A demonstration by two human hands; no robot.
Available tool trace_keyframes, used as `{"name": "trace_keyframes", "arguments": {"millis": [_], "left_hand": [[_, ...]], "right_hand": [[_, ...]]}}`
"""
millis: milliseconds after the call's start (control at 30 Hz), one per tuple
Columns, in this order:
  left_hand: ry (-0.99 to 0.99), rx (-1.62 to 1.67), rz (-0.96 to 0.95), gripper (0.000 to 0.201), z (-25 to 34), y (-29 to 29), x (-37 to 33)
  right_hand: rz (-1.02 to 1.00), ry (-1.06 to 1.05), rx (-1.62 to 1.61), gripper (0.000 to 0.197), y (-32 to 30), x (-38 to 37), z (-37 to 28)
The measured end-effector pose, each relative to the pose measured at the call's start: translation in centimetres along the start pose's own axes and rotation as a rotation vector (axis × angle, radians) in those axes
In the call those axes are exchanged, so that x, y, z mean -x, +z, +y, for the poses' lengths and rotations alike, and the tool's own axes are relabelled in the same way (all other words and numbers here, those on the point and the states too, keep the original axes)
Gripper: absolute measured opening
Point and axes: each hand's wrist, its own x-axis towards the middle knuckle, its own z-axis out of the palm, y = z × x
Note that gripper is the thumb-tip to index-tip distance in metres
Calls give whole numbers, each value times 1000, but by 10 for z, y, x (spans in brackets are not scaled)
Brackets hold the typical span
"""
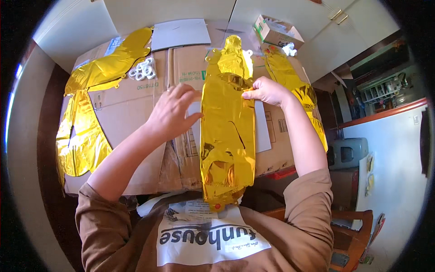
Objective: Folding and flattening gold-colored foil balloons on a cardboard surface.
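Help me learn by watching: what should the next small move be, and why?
Probably steady the middle gold foil along its left edge with the left hand: the right hand appears to pinch the right edge, the left hand is spread close beside the other, and the foil looks creased.

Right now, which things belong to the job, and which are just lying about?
Seemingly the job's:
middle gold foil piece, pinched by the right hand
left hand, open beside it
white sheet partly beneath

Seemingly lying about:
open cardboard box
wooden chair
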Motion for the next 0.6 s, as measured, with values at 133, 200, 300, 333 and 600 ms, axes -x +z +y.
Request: {"name": "trace_keyframes", "arguments": {"millis": [133,200,300,333,600], "left_hand": [[65,113,-22,50,8,19,31],[80,110,-15,48,14,19,41],[93,100,9,46,21,19,48],[102,97,21,45,21,20,50],[191,40,-32,43,28,31,62]], "right_hand": [[313,-87,271,47,12,-1,13],[647,-135,388,53,30,20,4],[591,-274,331,58,48,55,17],[583,-366,319,58,60,65,21],[467,-402,585,56,117,112,47]]}}
